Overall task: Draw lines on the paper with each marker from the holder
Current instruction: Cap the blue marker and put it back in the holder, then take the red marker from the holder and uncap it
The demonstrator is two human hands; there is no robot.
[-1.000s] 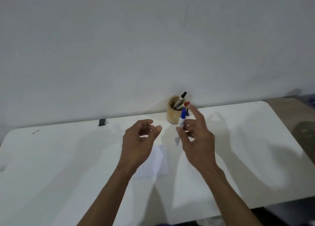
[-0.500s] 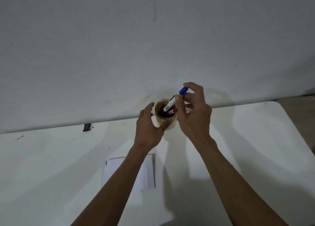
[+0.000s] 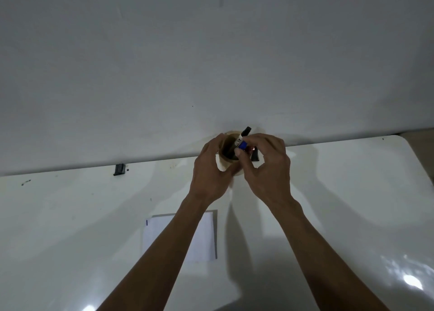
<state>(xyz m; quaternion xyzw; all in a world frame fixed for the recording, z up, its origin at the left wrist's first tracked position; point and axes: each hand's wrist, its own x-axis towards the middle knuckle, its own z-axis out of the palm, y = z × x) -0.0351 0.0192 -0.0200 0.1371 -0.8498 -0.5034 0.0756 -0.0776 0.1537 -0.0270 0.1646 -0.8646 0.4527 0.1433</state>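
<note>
The holder [image 3: 226, 164] stands at the far edge of the table [image 3: 70, 216], against the wall [image 3: 211, 52]; access from behind is blocked. The left hand [image 3: 209, 172] wraps its left side and the right hand [image 3: 267, 167] covers its right side and mouth. Markers [image 3: 242, 141] fill part of the opening. Both forearms cross the table's middle. The paper [image 3: 204, 238] lies flat near the front edge, partly under the left forearm. A small dark object [image 3: 119, 169] sits at the far edge, left. The left and right table areas are open.

Plain indoor desk setup: white table [image 3: 328, 193] against bare grey wall [image 3: 211, 52]; room type unclear
</note>
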